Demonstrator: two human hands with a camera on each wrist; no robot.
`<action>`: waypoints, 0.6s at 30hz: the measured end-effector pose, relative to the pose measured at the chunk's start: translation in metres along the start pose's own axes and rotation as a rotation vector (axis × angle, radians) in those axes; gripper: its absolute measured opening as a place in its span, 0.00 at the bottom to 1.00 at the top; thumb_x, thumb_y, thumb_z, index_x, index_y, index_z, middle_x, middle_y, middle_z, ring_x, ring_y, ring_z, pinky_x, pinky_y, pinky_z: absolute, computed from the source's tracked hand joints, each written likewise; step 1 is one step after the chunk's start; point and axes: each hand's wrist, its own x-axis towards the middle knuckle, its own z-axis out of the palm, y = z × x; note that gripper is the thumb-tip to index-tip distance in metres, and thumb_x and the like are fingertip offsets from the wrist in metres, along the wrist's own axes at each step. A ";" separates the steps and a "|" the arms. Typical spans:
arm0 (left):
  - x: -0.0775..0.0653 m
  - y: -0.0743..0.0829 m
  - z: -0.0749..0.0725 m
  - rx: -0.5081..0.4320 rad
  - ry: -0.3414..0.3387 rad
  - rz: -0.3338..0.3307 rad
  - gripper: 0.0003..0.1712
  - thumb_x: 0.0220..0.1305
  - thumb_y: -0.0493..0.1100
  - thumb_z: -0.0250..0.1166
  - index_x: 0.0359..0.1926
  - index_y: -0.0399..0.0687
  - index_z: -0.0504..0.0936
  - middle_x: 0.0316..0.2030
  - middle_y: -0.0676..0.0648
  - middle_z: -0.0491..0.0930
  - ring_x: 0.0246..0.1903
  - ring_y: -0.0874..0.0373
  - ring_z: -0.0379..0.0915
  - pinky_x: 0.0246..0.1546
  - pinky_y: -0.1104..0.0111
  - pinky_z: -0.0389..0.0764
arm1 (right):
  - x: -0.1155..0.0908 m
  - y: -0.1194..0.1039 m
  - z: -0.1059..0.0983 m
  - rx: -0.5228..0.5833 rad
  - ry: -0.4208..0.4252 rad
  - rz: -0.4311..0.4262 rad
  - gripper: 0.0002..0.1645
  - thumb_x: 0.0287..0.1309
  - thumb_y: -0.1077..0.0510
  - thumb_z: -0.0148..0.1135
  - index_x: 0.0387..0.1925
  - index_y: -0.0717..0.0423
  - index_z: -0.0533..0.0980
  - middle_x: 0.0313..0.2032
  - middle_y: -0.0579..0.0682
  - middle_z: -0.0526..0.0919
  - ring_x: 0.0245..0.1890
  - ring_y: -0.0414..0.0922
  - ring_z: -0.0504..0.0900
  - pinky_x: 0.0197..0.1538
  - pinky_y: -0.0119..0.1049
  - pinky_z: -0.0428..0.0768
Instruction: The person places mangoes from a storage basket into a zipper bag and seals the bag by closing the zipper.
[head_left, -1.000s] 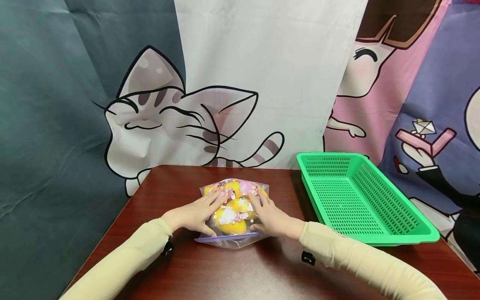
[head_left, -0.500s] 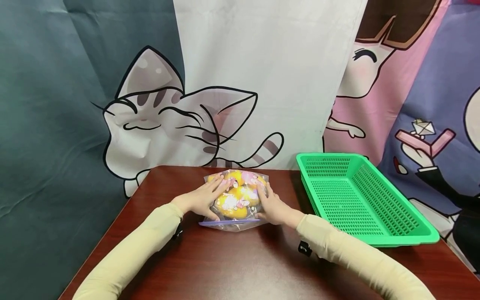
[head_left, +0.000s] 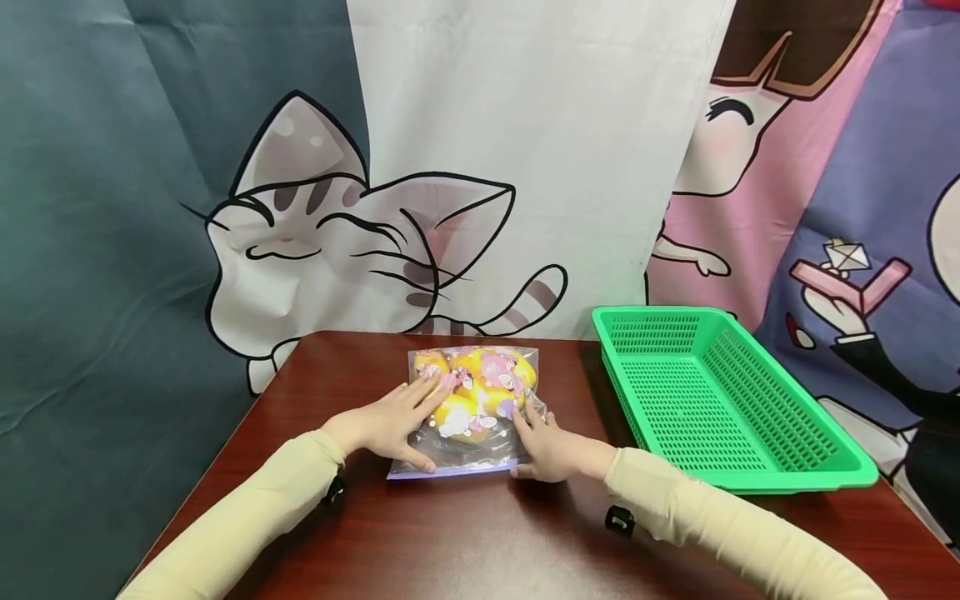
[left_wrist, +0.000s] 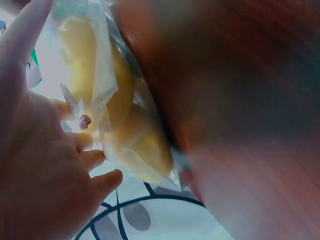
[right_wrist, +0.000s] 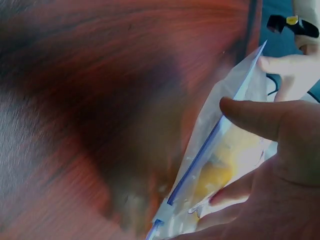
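A clear zip bag (head_left: 480,454) with pink and white printed figures lies flat on the table. Several rounded yellow things (head_left: 457,412) show through its film; their exact kind is unclear. The purple zip strip (head_left: 450,473) faces the person. Spread fingers of the left hand (head_left: 390,423) rest on the bag's left side. On the opposite side, the right hand (head_left: 551,450) touches the edge, its thumb by the zip strip. A pale slider (right_wrist: 162,212) sits on that strip in the right wrist view. The left wrist view shows the bag (left_wrist: 107,90) bulging beside the fingers.
A green plastic basket (head_left: 855,475) with slotted walls stands to the right on the dark red table (head_left: 480,550). Behind the table hangs a cartoon-printed cloth (head_left: 562,167). Dark bands with small devices sit at both wrists.
The bag first slid away from the person, then its zip edge came back nearer and now lies flatter. Both hands followed, now a little farther apart and nearer the person than half a second ago.
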 end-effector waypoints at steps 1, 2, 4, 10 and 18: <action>0.000 -0.001 -0.002 0.001 -0.004 -0.005 0.68 0.45 0.73 0.65 0.74 0.45 0.42 0.73 0.34 0.40 0.72 0.38 0.36 0.67 0.44 0.50 | -0.001 -0.002 0.000 0.014 -0.005 -0.001 0.54 0.56 0.45 0.64 0.69 0.73 0.48 0.67 0.78 0.44 0.65 0.75 0.52 0.67 0.62 0.52; 0.000 -0.002 -0.003 -0.004 -0.008 -0.011 0.68 0.44 0.72 0.66 0.74 0.45 0.42 0.73 0.34 0.40 0.72 0.38 0.36 0.67 0.43 0.49 | -0.001 -0.003 0.000 0.026 -0.011 0.002 0.54 0.56 0.45 0.64 0.69 0.73 0.48 0.68 0.78 0.44 0.65 0.75 0.53 0.67 0.61 0.53; -0.001 -0.005 -0.006 -0.006 -0.018 -0.019 0.68 0.44 0.71 0.68 0.74 0.45 0.42 0.73 0.34 0.41 0.72 0.38 0.35 0.67 0.42 0.49 | -0.002 -0.006 0.000 0.049 -0.022 0.009 0.54 0.56 0.45 0.63 0.69 0.71 0.48 0.68 0.77 0.44 0.64 0.75 0.55 0.67 0.60 0.55; -0.003 -0.009 -0.009 -0.051 -0.057 -0.037 0.67 0.43 0.70 0.68 0.74 0.47 0.42 0.73 0.35 0.41 0.73 0.38 0.33 0.67 0.41 0.48 | -0.002 -0.009 0.001 0.067 -0.031 0.007 0.52 0.58 0.43 0.61 0.70 0.69 0.48 0.68 0.76 0.46 0.65 0.71 0.57 0.67 0.58 0.57; 0.001 -0.017 -0.016 -0.069 0.071 -0.058 0.59 0.51 0.71 0.61 0.74 0.45 0.48 0.73 0.36 0.45 0.73 0.40 0.36 0.69 0.45 0.47 | -0.013 -0.001 -0.027 0.092 0.035 -0.030 0.46 0.61 0.41 0.57 0.69 0.65 0.55 0.68 0.70 0.55 0.66 0.63 0.62 0.66 0.53 0.62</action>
